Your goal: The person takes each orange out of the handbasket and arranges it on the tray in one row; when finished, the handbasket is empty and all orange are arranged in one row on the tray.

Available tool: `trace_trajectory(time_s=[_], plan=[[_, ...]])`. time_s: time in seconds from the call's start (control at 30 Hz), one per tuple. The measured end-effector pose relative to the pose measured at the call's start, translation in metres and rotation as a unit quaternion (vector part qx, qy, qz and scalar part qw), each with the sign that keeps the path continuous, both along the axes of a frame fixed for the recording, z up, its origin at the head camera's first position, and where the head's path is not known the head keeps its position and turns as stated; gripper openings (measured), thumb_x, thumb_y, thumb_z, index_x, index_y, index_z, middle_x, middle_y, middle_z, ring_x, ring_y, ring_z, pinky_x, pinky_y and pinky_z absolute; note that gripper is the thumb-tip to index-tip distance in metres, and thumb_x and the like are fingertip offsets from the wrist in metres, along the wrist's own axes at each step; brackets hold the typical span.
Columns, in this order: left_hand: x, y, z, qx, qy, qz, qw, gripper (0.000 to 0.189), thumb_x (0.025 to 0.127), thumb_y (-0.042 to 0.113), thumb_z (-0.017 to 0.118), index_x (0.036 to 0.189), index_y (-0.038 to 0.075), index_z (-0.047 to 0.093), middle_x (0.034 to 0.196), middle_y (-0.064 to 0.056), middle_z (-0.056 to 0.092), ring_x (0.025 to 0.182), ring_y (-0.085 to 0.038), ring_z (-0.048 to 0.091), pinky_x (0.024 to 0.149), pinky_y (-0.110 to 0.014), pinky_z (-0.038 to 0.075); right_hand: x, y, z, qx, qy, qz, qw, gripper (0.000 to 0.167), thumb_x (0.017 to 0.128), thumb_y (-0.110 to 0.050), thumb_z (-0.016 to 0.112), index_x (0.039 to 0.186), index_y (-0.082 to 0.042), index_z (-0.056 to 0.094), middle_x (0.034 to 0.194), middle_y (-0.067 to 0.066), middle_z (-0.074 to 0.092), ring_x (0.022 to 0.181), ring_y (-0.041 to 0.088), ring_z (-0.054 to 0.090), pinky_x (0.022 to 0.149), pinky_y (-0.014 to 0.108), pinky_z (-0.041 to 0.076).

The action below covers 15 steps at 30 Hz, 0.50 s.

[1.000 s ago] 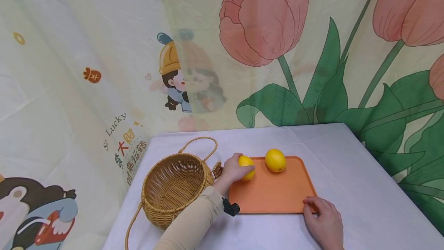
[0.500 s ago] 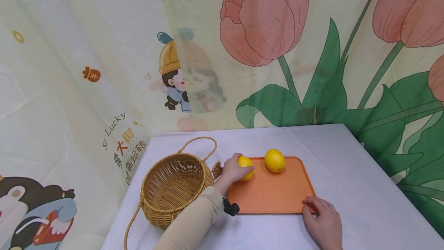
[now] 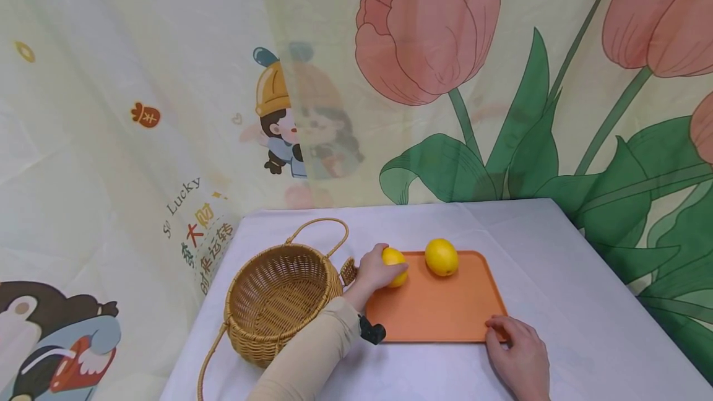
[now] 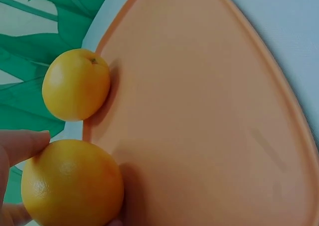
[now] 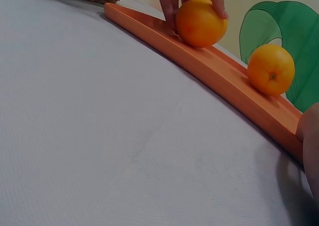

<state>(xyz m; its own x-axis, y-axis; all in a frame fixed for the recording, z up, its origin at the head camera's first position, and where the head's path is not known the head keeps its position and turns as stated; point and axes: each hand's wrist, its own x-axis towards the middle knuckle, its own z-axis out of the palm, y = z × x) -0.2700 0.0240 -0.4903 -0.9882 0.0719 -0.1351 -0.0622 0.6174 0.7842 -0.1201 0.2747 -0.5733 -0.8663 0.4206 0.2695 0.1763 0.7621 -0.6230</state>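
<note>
Two oranges are on the orange rectangular tray [image 3: 440,308]. My left hand [image 3: 379,270] grips the nearer-left orange [image 4: 72,183] at the tray's back left, with thumb and fingers around its sides. That orange appears to touch the tray. The other orange [image 3: 442,257] stands untouched near the back edge, a short way to the right. My right hand [image 3: 518,351] rests at the tray's front right corner with loosely bent fingers, touching its rim. In the right wrist view only a small part of it shows at the right edge.
A round wicker basket [image 3: 245,311] with loop handles stands left of the tray, and my left forearm passes in front of it. A white cloth [image 3: 590,314] covers the table. Behind hangs a printed fabric backdrop [image 3: 334,11] with tulips.
The head view has shifted slightly. Both hands, the oranges and the tray keep nearly the same positions.
</note>
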Motion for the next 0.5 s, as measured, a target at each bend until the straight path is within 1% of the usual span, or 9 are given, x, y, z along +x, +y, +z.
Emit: trace_trajectory(time_s=[0.23,0.33,0.5], plan=[[0.0007,-0.0005,0.0023,0.003,0.003,0.003,1.0000,0.075,0.084,0.038,0.082,0.145,0.006,0.052,0.117,-0.015,0.062,0.097,-0.026,0.060,0.081,-0.041,0.054,-0.0002,-0.0012,0.0004,-0.001,0.000,-0.002,1.0000,0.011,0.088,-0.007,0.071,0.097,-0.004,0.076,0.109,0.019,0.071,0.115,0.040,0.054,0.100,0.062,0.035],[0.0010,-0.0003,0.0038,0.004,-0.003,0.007,1.0000,0.076,0.085,0.039,0.081,0.146,0.007,0.051,0.120,-0.016,0.061,0.098,-0.027,0.059,0.083,-0.041,0.053,-0.0002,-0.0013,0.0002,-0.003,0.000,-0.002,1.0000,0.011,0.087,-0.007,0.071,0.097,-0.004,0.076,0.109,0.019,0.071,0.114,0.040,0.054,0.100,0.062,0.035],[-0.0012,0.0001,0.0034,0.002,0.004,0.009,1.0000,0.076,0.086,0.039,0.079,0.148,0.006,0.050,0.123,-0.019,0.058,0.101,-0.029,0.058,0.085,-0.043,0.052,-0.0006,-0.0011,0.0006,-0.002,0.001,-0.002,1.0000,0.011,0.087,-0.006,0.071,0.097,-0.003,0.076,0.109,0.020,0.071,0.114,0.040,0.054,0.100,0.062,0.035]])
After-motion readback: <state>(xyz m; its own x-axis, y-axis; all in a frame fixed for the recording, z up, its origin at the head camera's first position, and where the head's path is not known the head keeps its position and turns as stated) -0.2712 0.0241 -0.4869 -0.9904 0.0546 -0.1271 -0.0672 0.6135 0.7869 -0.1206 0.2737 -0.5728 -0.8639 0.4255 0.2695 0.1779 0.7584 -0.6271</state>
